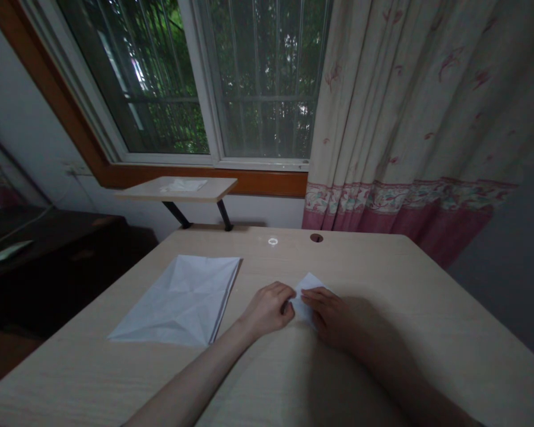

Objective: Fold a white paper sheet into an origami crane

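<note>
A small folded piece of white paper [310, 281] lies on the desk in front of me, its upper corner pointing toward the window. My left hand [271, 307] is closed, with curled fingertips pinching the paper's left edge. Across its right side lies my right hand [333, 317], fingers over the paper and thumb by its lower right edge, holding it. Both hands hide much of the sheet. To the left is a stack of larger creased white paper [187, 299], apart from my hands.
The light wooden desk [427, 332] has a dark round cable hole [316, 238] and a small white ring [273, 241] near its back. A raised shelf [142, 188] at the back left carries crumpled white paper [183, 185]. Behind are a window and a long curtain [382, 118].
</note>
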Available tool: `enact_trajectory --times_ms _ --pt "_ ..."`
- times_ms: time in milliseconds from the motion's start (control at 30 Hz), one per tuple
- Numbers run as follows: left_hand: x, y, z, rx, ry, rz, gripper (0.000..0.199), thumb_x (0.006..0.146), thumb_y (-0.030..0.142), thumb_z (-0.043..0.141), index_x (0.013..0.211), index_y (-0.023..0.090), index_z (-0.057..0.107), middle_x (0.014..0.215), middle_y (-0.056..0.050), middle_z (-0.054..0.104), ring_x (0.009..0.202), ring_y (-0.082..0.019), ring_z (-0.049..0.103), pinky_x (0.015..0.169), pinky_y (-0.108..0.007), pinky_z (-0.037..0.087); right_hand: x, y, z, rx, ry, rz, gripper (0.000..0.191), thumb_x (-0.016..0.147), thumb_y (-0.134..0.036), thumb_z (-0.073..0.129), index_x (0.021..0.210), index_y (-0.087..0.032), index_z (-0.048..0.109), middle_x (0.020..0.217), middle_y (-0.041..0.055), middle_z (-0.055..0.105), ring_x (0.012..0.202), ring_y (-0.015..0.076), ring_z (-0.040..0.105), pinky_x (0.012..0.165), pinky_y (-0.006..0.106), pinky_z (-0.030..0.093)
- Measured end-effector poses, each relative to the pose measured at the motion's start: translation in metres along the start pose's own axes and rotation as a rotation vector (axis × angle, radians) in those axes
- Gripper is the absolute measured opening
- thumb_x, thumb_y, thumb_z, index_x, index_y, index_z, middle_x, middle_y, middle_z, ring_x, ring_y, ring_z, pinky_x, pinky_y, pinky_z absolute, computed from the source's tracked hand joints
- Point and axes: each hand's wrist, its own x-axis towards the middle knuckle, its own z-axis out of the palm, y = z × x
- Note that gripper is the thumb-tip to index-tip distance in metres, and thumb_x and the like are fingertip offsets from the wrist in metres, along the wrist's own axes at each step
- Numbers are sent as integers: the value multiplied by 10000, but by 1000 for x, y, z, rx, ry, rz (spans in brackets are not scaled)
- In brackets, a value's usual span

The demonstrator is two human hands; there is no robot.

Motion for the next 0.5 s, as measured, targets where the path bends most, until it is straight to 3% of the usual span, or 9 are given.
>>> enact_trajectory --times_ms 133,400,500 --pt "0 -3 2 -11 19 -11 282 757 88 508 987 178 644 966 -65 706 917 -212 657 837 -317 529 0 -3 2 3 64 32 311 904 -210 543 1193 -178 653 1202 114 685 1129 258 616 990 467 505" --pt "0 -7 4 -34 53 -3 254 791 97 503 980 191 644 974 -56 720 934 -215 665 863 -341 515 2 6 11 33 138 10 309 897 -101 462 1110 -203 661 1110 88 713 1032 247 659 944 458 538" --pt "0 -4 3 -31 59 0 323 738 75 511 1013 201 623 999 -49 712 950 -222 654 875 -353 499 3 8 9 57 151 18 312 892 -84 445 1079 -209 661 1056 85 720 1000 246 665 928 442 547"
